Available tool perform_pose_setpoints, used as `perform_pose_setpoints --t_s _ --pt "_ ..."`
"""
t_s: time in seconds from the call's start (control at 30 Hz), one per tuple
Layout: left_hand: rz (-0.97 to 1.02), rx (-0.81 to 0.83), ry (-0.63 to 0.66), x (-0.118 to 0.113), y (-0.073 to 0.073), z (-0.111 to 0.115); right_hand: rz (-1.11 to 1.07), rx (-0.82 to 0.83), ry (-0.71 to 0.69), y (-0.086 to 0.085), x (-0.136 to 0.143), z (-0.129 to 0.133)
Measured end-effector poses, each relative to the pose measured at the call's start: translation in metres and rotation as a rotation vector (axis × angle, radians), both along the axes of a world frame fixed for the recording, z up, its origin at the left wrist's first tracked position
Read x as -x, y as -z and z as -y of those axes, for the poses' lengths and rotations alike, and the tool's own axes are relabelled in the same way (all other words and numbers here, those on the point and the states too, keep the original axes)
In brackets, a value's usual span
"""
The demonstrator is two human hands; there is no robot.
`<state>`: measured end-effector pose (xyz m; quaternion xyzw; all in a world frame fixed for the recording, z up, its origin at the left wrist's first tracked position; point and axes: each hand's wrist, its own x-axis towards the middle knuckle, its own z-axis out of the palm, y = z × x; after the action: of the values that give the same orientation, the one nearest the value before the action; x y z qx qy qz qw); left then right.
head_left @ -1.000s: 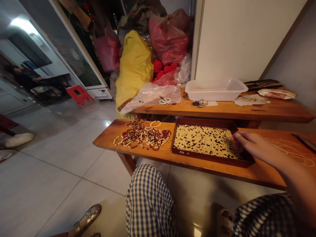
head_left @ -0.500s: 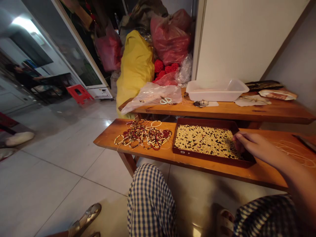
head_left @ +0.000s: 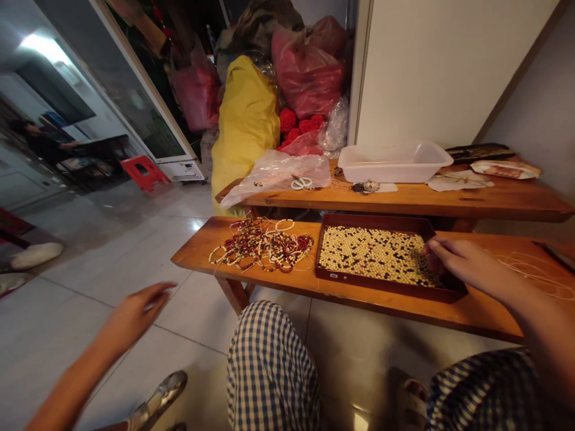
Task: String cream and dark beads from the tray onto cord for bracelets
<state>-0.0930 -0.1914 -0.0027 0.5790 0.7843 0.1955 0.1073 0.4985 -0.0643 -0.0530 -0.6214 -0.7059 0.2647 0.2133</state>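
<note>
A dark red tray full of cream and dark beads stands on the near wooden bench. Over its right end is my right hand, fingers pressed together at the beads; what they hold, if anything, is hidden. My left hand hangs in the air left of my knee, its fingers loosely apart and nothing visible in it. A tangled heap of beaded bracelets lies on the bench's left part, left of the tray.
On the back bench are a white plastic tub, scissors and a clear plastic bag. Behind are a yellow sack and pink bags. Loose strings lie right. A person sits far left.
My left hand and forearm have come into view at the lower left. My right hand stays at the right end of the bead tray.
</note>
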Motion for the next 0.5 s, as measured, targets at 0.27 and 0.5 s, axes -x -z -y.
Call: perform_pose_setpoints --t_s 0.27,0.5 --pt "-0.251 -0.140 0.774 -0.137 0.055 -0.099 -0.026 0.008 -0.010 -0.006 0.004 0.008" --pt "-0.382 -0.102 0.728 -0.135 0.065 -0.103 -0.027 0.020 -0.013 -0.012 0.010 0.011"
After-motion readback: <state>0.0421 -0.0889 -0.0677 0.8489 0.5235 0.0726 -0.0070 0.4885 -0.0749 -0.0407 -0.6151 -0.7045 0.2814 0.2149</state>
